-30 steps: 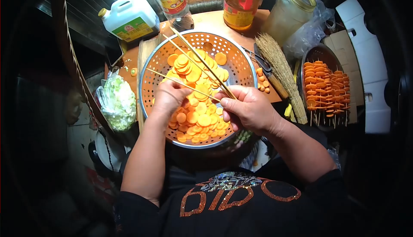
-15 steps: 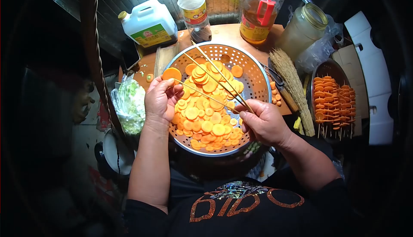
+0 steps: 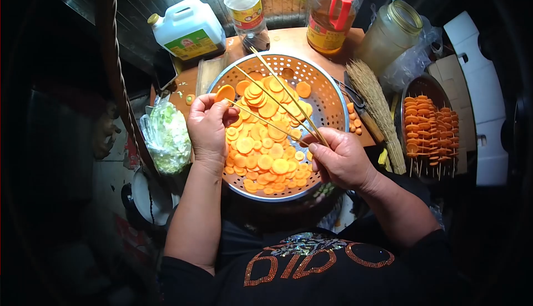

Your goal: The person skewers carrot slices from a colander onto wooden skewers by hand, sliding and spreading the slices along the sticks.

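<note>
My left hand [image 3: 210, 124] pinches a round carrot slice [image 3: 224, 93] above the left rim of a metal colander [image 3: 328, 96]. Several thin bamboo skewers [image 3: 281, 88] are gripped in my right hand [image 3: 342, 157] over the colander's right side. One skewer [image 3: 261, 120] points left, its tip close to the held slice; whether it has pierced the slice I cannot tell. The others slant up and away. Many loose carrot slices [image 3: 265, 156] lie heaped in the perforated colander below both hands.
At right, a bowl [image 3: 408, 91] holds carrot-loaded skewers [image 3: 428, 134]. A straw brush [image 3: 380, 117] and carrot pieces [image 3: 353, 119] lie beside the colander. Behind stand a white jug [image 3: 187, 28], a clear bottle [image 3: 246, 14], an oil bottle [image 3: 331, 20] and a jar [image 3: 391, 36]. Bagged greens [image 3: 167, 138] are left.
The carrot slice in my left hand has tilted from facing up to a more slanted angle. The skewers remain in my right hand, and the whole view has shifted slightly.
</note>
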Available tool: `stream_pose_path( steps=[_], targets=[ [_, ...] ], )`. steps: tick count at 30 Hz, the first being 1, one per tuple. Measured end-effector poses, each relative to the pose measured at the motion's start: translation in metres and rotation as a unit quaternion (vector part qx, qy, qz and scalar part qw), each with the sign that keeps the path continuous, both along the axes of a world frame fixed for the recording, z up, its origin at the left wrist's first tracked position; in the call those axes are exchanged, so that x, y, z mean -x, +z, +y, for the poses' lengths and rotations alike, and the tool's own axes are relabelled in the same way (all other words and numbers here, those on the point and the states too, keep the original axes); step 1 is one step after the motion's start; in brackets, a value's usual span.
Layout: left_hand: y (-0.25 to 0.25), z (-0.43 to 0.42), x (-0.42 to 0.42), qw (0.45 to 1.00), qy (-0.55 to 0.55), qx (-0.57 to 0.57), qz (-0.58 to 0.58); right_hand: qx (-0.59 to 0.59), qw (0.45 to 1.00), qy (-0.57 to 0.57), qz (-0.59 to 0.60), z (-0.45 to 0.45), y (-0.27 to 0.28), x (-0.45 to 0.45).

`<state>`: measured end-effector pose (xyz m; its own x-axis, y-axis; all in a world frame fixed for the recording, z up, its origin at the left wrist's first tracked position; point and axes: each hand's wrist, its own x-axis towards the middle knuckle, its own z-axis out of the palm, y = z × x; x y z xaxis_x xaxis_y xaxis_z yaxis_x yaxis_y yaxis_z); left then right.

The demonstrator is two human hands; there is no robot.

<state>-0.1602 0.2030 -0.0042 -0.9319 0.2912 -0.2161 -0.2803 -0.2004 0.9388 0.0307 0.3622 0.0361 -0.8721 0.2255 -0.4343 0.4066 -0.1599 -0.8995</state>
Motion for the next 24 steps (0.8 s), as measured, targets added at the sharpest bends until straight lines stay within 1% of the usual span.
stream_pose_path(
  steps=[2, 4, 5, 8, 10, 14, 16, 18, 20, 22, 24],
  targets=[
    [0.007, 0.006, -0.009, 1.000, -0.001, 0.013, 0.011, 0.009, 1.000, -0.007, 0.012, 0.002, 0.000, -0.001],
    [0.007, 0.011, -0.017, 0.996, -0.029, 0.031, 0.082, 0.011, 0.999, -0.029, 0.021, 0.001, 0.002, -0.003],
    [0.010, 0.014, -0.025, 0.994, -0.066, 0.046, 0.080, 0.024, 0.999, -0.028, 0.016, 0.002, 0.004, -0.002],
    [0.005, 0.024, -0.051, 0.983, -0.184, 0.022, -0.001, 0.025, 0.999, -0.036, 0.016, 0.003, -0.004, 0.002],
    [0.008, 0.030, -0.068, 0.974, -0.223, 0.016, -0.028, 0.016, 0.999, -0.043, 0.011, 0.003, -0.007, 0.005],
    [0.005, 0.035, -0.065, 0.976, -0.212, 0.046, 0.027, 0.007, 1.000, -0.023, -0.011, 0.005, -0.005, 0.008],
    [0.003, 0.034, -0.057, 0.980, -0.192, 0.044, 0.024, 0.043, 0.999, -0.025, -0.008, 0.006, -0.004, 0.008],
    [0.000, 0.031, -0.048, 0.983, -0.174, 0.061, 0.026, 0.040, 0.999, -0.018, -0.019, 0.007, -0.003, 0.009],
    [0.001, 0.030, -0.046, 0.981, -0.183, 0.059, 0.022, 0.043, 0.999, -0.015, -0.012, 0.007, -0.002, 0.008],
    [0.002, 0.028, -0.047, 0.963, -0.266, 0.038, -0.025, 0.039, 0.999, -0.012, -0.012, 0.007, -0.003, 0.007],
    [0.002, 0.028, -0.053, 0.945, -0.326, 0.013, -0.033, 0.034, 0.999, -0.010, -0.010, 0.007, -0.004, 0.007]
  ],
)
